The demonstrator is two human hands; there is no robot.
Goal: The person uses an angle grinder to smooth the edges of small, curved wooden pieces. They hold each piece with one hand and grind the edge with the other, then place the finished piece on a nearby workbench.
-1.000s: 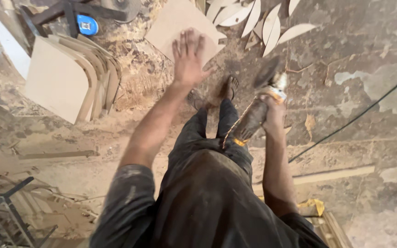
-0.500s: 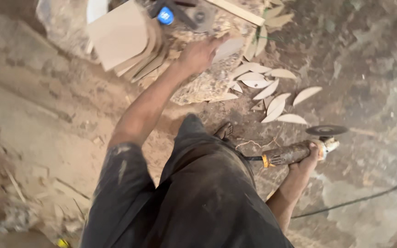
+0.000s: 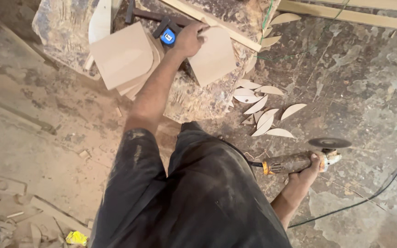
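Head view is showing the right hand (image 3: 305, 173) clenching around the dusty grey body of a corded angle grinder (image 3: 299, 160), held low beside the person's leg with its dark round cutting disc (image 3: 329, 143) lying flat above the stained concrete floor (image 3: 368, 82); the palm is hiding the grip area, and the cable is vanishing behind the dark trousers. The left hand (image 3: 190, 39) is grasping the top edge of a pale tan wooden panel with one curved side (image 3: 214, 57) on the mottled stone slab (image 3: 194, 98), fingertips tucked out of sight over the edge. Beside it a stack of similar tan panels (image 3: 122, 55) is lying, and a blue tape measure (image 3: 167, 36) is sitting just beside the wrist. Compared with half a second ago, the left hand is now closing on the panel rather than reaching, while the grinder is staying low.
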